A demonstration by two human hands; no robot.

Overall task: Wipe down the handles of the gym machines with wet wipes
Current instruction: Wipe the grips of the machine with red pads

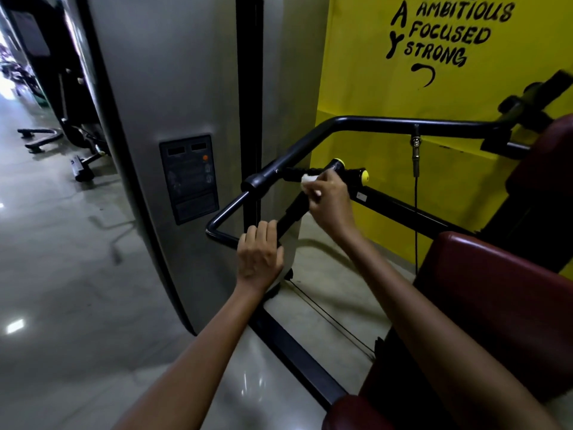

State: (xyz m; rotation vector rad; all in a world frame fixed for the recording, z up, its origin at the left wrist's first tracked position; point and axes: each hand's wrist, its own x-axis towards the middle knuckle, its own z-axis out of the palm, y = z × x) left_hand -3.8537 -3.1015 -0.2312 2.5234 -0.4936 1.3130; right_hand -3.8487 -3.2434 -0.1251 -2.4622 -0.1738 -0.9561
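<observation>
Left hand (259, 252) wrapped over the lower black bar (226, 238) of the machine's bent frame, fingers curled across the top, grip clenched on the tube near its rounded corner. Right hand (329, 197) raised higher, pinching a white wet wipe (310, 179) against the black handle (296, 173), just short of the yellow end cap (341, 164); grip grasping the wipe, with a second fold of white showing under the fingers. Second handle with its own yellow cap (365, 175) just beside and to the right, partly hidden behind the knuckles. Hard to tell whether the wipe wraps fully round the handle or only presses on its near side, owing to blur. Upper black bar (403, 123) running rightward across the yellow wall (372, 72), bearing painted words such as "FOCUSED" and "STRONG". Grey shroud (186, 103) of the weight stack close on the left, its edge standing right behind the bent frame, leaving little gap there. Dark red seat pad (496, 280) crowding the right forearm from below. Thin cable (415, 212) hanging down along the wall. Open polished floor (62, 274) stretching away to the left, with other machines' feet well apart in the distance.
</observation>
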